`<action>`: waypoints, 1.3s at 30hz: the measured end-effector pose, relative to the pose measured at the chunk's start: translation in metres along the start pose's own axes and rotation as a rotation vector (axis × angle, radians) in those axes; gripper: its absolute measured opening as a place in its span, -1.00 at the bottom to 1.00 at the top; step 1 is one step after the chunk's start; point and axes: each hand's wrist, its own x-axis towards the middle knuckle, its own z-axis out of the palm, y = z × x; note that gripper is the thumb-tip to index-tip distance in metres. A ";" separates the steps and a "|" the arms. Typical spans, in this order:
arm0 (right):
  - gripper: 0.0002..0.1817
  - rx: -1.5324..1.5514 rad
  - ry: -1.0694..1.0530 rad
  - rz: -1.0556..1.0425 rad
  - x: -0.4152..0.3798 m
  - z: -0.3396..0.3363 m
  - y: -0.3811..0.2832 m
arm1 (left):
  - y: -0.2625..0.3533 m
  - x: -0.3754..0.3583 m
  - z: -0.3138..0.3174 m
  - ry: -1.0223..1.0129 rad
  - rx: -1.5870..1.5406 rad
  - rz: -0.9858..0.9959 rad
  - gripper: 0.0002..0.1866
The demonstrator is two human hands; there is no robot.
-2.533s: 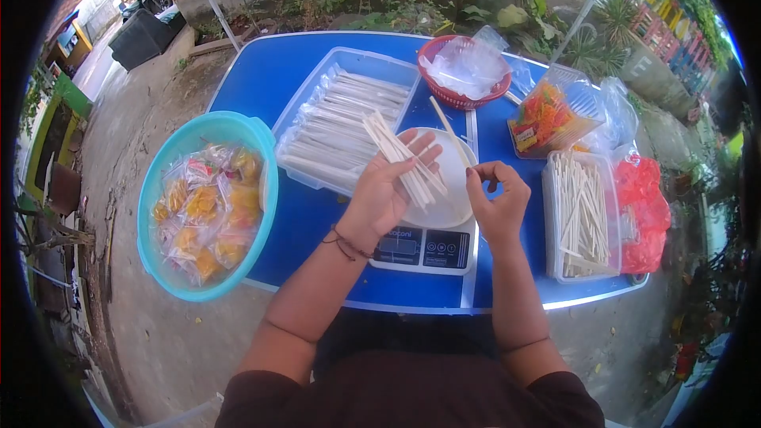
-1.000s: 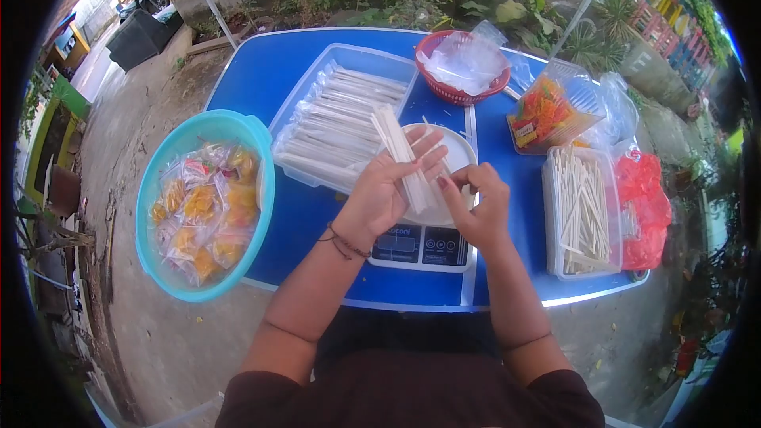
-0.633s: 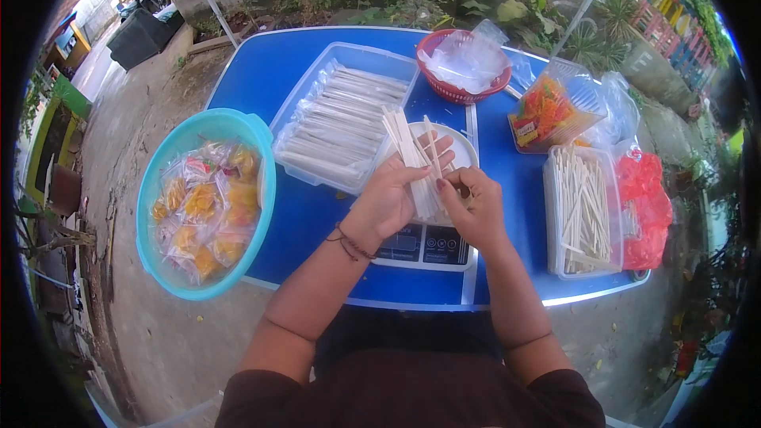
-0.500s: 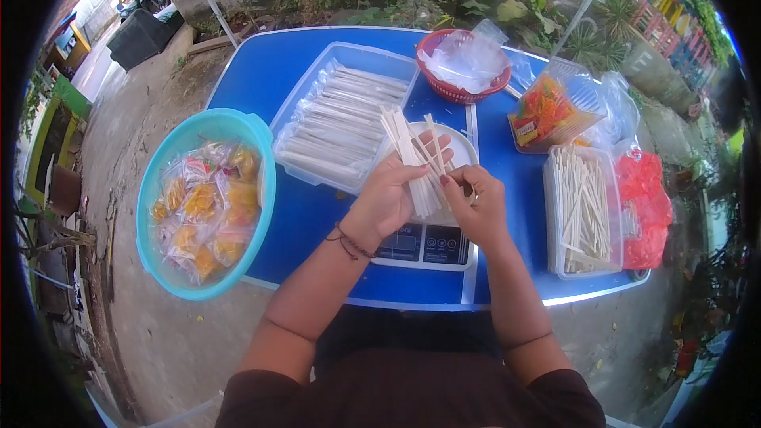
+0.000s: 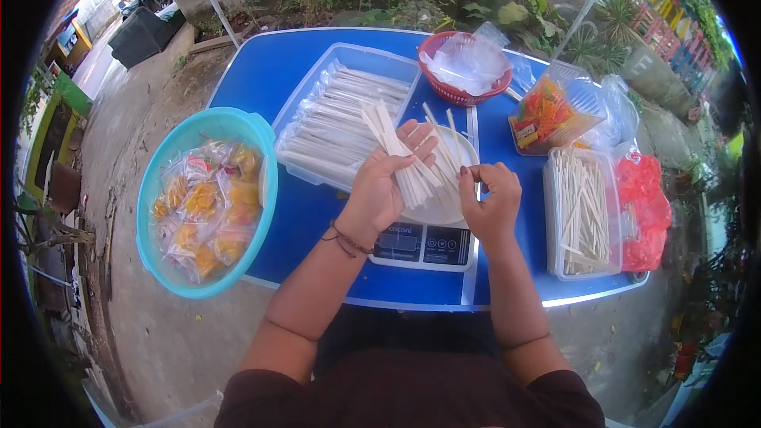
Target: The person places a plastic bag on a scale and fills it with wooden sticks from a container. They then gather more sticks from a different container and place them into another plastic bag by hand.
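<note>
A fanned bundle of thin pale sticks (image 5: 383, 131) lies across the palm of my left hand (image 5: 384, 190), pinned under the thumb, with the fingers partly spread. Close by on the right, my right hand (image 5: 493, 200) is pinched at thumb and forefinger. A few loose pale sticks (image 5: 445, 143) slant up from its fingertips, over the round white plate of a digital kitchen scale (image 5: 420, 244). Part of that plate is hidden behind my hands and the sticks. The scale's display is too faint to read.
On the blue table (image 5: 309, 265) are a clear tray of plastic-wrapped sticks (image 5: 341, 111), a red basket with plastic bags (image 5: 456, 83), a container of orange packets (image 5: 547, 115), a box of loose sticks (image 5: 583, 214) and a red bag (image 5: 644, 210). A turquoise basin (image 5: 265, 190) holds bagged snacks.
My hands have moved apart: the left with its bundle slightly left, the right slightly right with a few sticks separated from the bundle. More of the scale's plate shows between them.
</note>
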 end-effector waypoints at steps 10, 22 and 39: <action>-0.93 -0.079 0.096 -0.197 0.001 0.001 -0.005 | -0.002 0.000 -0.001 0.012 -0.026 -0.040 -0.45; -0.90 0.046 -0.093 -0.175 -0.004 0.001 -0.011 | -0.016 -0.004 0.003 -0.075 -0.060 -0.126 -0.47; -0.90 0.040 -0.045 -0.102 -0.005 0.005 -0.009 | -0.014 -0.004 0.006 -0.019 0.021 -0.090 -0.49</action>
